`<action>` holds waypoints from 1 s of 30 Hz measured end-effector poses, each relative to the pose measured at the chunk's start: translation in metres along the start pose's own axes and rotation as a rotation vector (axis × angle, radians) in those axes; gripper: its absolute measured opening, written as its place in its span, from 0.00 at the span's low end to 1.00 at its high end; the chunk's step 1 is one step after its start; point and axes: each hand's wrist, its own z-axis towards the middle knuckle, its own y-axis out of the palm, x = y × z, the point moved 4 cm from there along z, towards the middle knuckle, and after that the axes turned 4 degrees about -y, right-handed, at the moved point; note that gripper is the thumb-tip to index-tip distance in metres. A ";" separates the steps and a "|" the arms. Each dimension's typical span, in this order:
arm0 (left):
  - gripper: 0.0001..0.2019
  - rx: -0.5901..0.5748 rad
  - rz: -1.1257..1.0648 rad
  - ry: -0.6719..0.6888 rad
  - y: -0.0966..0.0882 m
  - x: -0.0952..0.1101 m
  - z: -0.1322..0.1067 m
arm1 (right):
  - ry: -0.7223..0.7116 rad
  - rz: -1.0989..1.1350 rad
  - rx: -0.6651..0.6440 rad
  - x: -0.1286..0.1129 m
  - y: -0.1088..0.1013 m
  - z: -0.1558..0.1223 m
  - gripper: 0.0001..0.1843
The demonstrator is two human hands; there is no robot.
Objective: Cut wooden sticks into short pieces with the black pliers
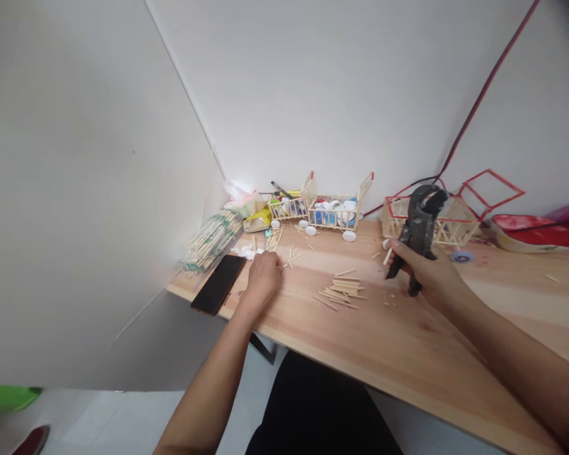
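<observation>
The right hand (429, 268) was clamped on the handles of a black cutter (420, 221), held upright above the table (408, 354) with its head pointing up and away from the person. A short stick (387, 256) showed at that hand's fingertips; whether it was gripped could not be told.

The left hand (263, 275) rested knuckles-up on the table with fingers curled under. Whether it held anything could not be told. A dark phone (218, 284) lay just beside it at the table's left edge.

A pile (341, 291) of cut sticks lay between the two hands. A bagged bundle (211, 240) of long sticks lay at the far left. Two small stick carts (334, 212) stood against the wall, holding bottle caps. A third, red-edged cart (450, 227) stood directly behind the cutter.
</observation>
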 end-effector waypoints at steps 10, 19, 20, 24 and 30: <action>0.12 -0.443 -1.373 -0.186 0.015 0.040 -0.008 | 0.062 -0.047 -0.159 -0.021 0.020 -0.021 0.19; 0.16 -0.703 -1.572 -0.194 0.044 0.115 -0.021 | 0.046 -0.125 -0.259 -0.035 0.031 -0.030 0.23; 0.16 -0.700 -1.562 -0.194 0.044 0.119 -0.021 | 0.051 -0.136 -0.262 -0.033 0.030 -0.029 0.23; 0.17 -0.661 -1.519 -0.192 0.043 0.126 -0.020 | 0.040 -0.148 -0.246 -0.027 0.026 -0.025 0.23; 0.20 -0.618 -1.482 -0.156 0.042 0.129 -0.020 | 0.031 -0.107 -0.251 -0.027 0.028 -0.025 0.22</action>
